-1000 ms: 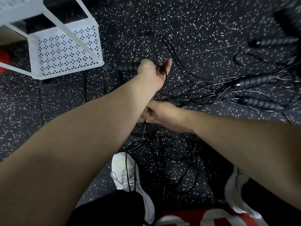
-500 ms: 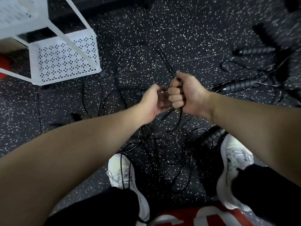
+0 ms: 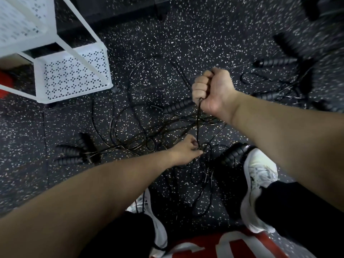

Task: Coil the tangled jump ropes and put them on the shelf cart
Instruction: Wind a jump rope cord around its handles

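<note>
Near: my shoes [image 3: 259, 175] on floor [image 3: 195, 34], cord loops draped between them. Left hand [image 3: 186, 151] low, fingers pinching cord in tangle [image 3: 149, 138]. Right hand [image 3: 212, 90] raised, fisted tight on cord, strand running down to left hand. Handle [image 3: 177, 107] lies on floor past that fist; more handles [image 3: 72, 151] left, others far right, blurred. Cart [image 3: 74, 71] far left; what I see of its shelves shows no ropes. My read: early stage, first rope barely started, no coil formed, nothing shelved. All ropes left to do.
</note>
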`<state>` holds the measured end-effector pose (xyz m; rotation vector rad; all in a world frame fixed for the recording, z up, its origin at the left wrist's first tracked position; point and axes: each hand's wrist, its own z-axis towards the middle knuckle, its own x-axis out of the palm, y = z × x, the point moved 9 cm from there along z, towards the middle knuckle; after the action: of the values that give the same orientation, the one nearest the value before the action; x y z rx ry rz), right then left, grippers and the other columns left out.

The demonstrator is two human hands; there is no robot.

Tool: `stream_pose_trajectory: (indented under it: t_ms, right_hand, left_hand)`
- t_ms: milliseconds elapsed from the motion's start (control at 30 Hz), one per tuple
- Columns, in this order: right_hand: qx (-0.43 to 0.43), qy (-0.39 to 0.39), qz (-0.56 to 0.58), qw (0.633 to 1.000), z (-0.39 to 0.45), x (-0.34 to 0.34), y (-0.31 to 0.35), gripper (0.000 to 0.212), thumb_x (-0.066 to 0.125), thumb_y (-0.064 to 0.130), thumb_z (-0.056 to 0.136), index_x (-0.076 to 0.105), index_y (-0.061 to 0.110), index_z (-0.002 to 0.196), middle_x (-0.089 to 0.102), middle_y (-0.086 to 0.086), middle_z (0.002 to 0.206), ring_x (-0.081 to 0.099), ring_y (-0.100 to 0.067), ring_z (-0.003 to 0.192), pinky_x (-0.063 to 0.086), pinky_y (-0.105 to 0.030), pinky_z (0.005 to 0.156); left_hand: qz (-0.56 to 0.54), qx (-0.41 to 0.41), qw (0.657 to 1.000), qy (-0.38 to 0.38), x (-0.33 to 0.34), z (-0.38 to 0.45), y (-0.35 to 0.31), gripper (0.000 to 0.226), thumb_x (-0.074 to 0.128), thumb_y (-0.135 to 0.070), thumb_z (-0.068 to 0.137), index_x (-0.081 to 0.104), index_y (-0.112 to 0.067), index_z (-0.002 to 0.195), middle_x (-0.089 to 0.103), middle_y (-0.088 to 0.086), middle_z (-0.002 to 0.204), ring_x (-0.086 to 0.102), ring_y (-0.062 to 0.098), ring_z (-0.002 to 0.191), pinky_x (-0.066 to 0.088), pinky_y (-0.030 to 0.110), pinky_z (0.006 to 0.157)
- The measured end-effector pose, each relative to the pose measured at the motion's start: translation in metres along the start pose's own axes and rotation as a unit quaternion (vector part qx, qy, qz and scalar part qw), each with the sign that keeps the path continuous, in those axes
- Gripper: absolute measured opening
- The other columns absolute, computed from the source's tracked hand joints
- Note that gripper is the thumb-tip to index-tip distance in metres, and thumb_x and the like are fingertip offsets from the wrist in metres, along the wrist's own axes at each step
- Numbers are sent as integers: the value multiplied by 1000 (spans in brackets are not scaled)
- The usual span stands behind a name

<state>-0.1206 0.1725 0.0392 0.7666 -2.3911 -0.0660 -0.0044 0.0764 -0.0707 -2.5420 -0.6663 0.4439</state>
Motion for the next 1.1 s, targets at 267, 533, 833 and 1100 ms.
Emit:
stream_pose_trajectory:
  t_ms: [267,533,833,1100]
  right_hand:
    - [-90,-68,43,993,-8,-21,29,46,21,29,109,32,23,64,25,8,56,17,-11,46,13,-23,40]
    - [-149,-99,87,980,-26,-28,62,31,25,11,103,34,18,74,32,4,55,23,-12,48,21,-24,46]
    - [-7,78,-553,829,-54,-52,-5,58,20,53,108,54,20,141,64,2,129,61,-19,116,46,-42,103]
    - [86,87,-758,641,-83,-105,-32,56,25,60,102,53,30,140,57,0,142,54,-24,130,34,-48,118]
  left_hand:
    - [-202,-6,978,42,5,-24,-19,43,24,11,89,58,-14,98,64,5,70,66,27,72,49,29,65]
    - [-268,7,961,61,6,-44,-43,23,43,-27,110,61,-15,102,59,0,74,56,17,62,51,43,79]
    - [-482,-77,871,-56,-33,-85,-81,36,33,-43,112,52,-15,100,43,-4,61,42,11,45,59,37,52]
    - [-551,-57,823,-124,-59,-117,-98,33,37,-37,112,51,-12,97,49,2,67,48,13,53,58,35,51]
